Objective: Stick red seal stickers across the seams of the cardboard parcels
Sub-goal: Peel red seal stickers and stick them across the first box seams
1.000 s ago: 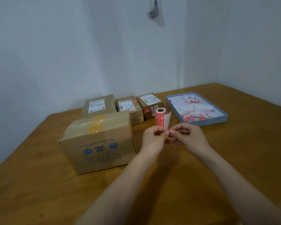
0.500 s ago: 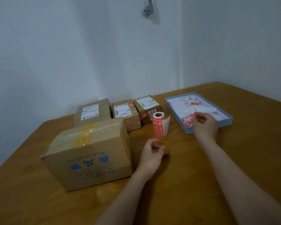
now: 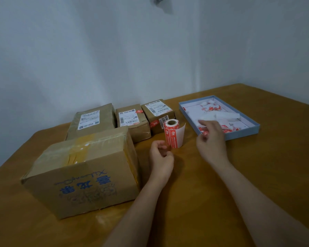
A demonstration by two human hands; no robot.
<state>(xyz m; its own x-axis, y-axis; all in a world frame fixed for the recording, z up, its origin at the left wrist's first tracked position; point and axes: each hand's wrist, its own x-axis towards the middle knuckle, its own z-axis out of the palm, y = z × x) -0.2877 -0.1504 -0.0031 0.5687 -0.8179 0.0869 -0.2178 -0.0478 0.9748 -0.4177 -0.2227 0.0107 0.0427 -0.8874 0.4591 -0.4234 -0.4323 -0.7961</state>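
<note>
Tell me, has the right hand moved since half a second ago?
Yes. The right hand was over the near end of the blue tray; now it is drawn back toward the person, mostly off the tray, nearer the sticker roll.

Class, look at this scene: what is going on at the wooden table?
A person is sealing cardboard parcels. The roll of red seal stickers stands upright beside the large brown cardboard box. The left hand hovers near the roll, fingers curled. The right hand is by the blue tray of peeled scraps; whether it holds anything is unclear.

Bare table [image 3: 221, 202] lies near; sticker roll [image 3: 173, 135] and parcels [image 3: 89, 168] crowd left.
</note>
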